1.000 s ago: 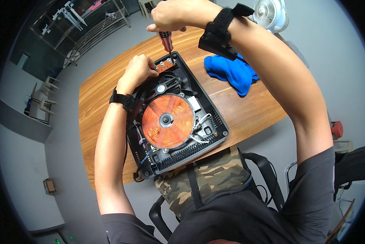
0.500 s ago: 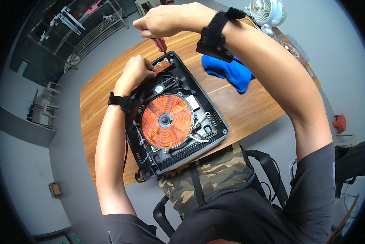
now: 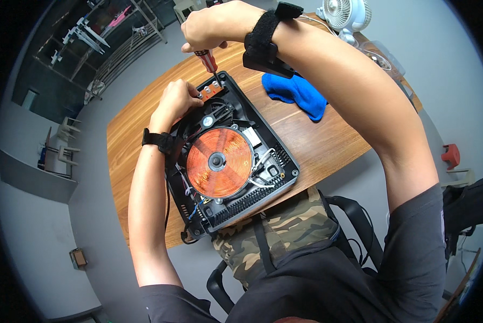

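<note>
An opened induction cooker (image 3: 284, 134) lies on the wooden table, its black housing exposing a round copper coil (image 3: 220, 162). From above, my right hand (image 3: 210, 27) grips a screwdriver (image 3: 208, 61) with a red handle. The shaft points down at the right end of a narrow orange circuit board (image 3: 213, 89) along the housing's far edge; its exact tip contact is too small to tell. My left hand (image 3: 178, 99) pinches the board's left end, its fingertips partly hidden. Nearer me than the board is a black fan (image 3: 208, 121).
A blue cloth (image 3: 296, 96) lies crumpled right of the cooker on the table (image 3: 333, 141). At the far right corner stands a small white fan (image 3: 347, 13) beside cables. The cooker's black cord (image 3: 186, 237) hangs at the near left edge. A camouflage bag (image 3: 284, 229) rests against me.
My right hand and forearm have shifted slightly left, the screwdriver staying over the board's right end. My left hand keeps its place on the board. The whole view has shifted a little.
</note>
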### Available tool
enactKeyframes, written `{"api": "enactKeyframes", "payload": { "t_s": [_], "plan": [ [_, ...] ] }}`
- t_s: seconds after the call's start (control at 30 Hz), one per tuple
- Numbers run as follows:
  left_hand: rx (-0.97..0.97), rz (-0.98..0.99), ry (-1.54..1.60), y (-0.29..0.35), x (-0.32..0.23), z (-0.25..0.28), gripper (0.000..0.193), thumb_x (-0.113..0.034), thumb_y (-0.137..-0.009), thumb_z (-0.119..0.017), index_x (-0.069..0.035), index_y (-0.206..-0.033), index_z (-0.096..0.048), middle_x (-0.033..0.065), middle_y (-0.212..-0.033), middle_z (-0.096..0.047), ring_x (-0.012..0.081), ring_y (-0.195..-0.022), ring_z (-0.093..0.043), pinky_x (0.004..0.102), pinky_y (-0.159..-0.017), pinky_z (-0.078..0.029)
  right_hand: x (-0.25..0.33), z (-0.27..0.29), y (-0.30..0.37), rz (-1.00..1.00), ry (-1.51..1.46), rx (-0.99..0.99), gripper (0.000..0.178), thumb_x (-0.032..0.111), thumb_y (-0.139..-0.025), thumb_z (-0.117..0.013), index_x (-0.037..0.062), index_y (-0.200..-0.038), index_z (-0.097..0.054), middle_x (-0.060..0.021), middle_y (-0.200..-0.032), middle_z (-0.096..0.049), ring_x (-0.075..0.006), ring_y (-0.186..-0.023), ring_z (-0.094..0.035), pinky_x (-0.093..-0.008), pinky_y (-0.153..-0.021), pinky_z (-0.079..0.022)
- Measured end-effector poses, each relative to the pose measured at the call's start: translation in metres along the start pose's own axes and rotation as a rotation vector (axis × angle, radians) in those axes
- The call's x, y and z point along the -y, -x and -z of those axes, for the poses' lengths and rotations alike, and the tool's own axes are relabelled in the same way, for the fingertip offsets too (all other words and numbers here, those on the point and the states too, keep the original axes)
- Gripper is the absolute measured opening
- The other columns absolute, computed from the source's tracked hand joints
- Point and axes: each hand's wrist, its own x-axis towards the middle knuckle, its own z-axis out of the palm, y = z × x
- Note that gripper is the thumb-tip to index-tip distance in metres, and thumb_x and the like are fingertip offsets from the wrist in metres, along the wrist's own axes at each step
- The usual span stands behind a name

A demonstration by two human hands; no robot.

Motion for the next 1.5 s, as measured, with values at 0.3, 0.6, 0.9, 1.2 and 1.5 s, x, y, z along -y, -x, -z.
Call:
{"api": "enactKeyframes", "payload": {
  "t_s": [0.3, 0.6, 0.9, 1.2, 1.5],
  "plan": [
    [0.004, -0.019, 0.007, -0.008, -0.017, 0.004, 0.033, -0.017, -0.069, -0.09, -0.002, -0.096, -0.08, 0.018, -0.084, -0.076, 0.0302, -0.076, -0.074, 0.0385, -0.072, -0.058, -0.041, -0.056, -0.039, 0.009, 0.159, -0.165, 0.041, 0.037, -0.106, -0.05, 0.002, -0.122, -0.065, -0.0189, -0.083, -0.074, -0.0269, -0.069, -0.075, -0.034, -0.056, -0.06],
    [0.025, 0.033, 0.046, -0.003, 0.001, -0.001, 0.031, -0.016, -0.07, -0.09, -0.001, -0.095, -0.079, 0.0162, -0.077, -0.075, 0.0258, -0.065, -0.072, 0.0372, -0.064, -0.057, 0.011, 0.012, 0.006, -0.146, -0.069, 0.206, 0.042, 0.035, -0.101, -0.051, -0.0006, -0.115, -0.067, -0.0168, -0.082, -0.074, -0.0273, -0.071, -0.074, -0.0377, -0.064, -0.061],
    [-0.008, -0.002, 0.034, -0.002, 0.005, -0.003, 0.031, -0.016, -0.07, -0.091, -0.001, -0.094, -0.079, 0.0156, -0.075, -0.074, 0.024, -0.062, -0.071, 0.0365, -0.061, -0.057, 0.002, 0.006, 0.011, -0.063, -0.187, 0.17, 0.046, 0.028, -0.097, -0.053, -0.0082, -0.125, -0.049, -0.0198, -0.084, -0.074, -0.0259, -0.067, -0.074, -0.0355, -0.058, -0.059],
    [0.038, 0.078, 0.041, 0.004, -0.009, 0.005, 0.032, -0.016, -0.068, -0.091, -0.003, -0.095, -0.08, 0.0169, -0.085, -0.077, 0.0286, -0.079, -0.075, 0.0386, -0.075, -0.058, 0.004, 0.01, 0.01, -0.166, -0.184, 0.204, 0.039, 0.037, -0.097, -0.053, 0.0064, -0.104, -0.077, -0.0129, -0.095, -0.077, -0.0254, -0.085, -0.075, -0.0417, -0.077, -0.06],
    [-0.023, 0.002, 0.002, 0.005, 0.005, -0.002, 0.029, -0.015, -0.071, -0.088, -0.002, -0.095, -0.08, 0.0147, -0.084, -0.077, 0.0242, -0.071, -0.073, 0.0369, -0.068, -0.058, 0.004, 0.007, 0.021, -0.096, -0.004, 0.054, 0.046, 0.039, -0.103, -0.048, -0.0009, -0.102, -0.072, -0.0205, -0.098, -0.075, -0.0351, -0.096, -0.073, -0.0467, -0.082, -0.058]
  ]
}}
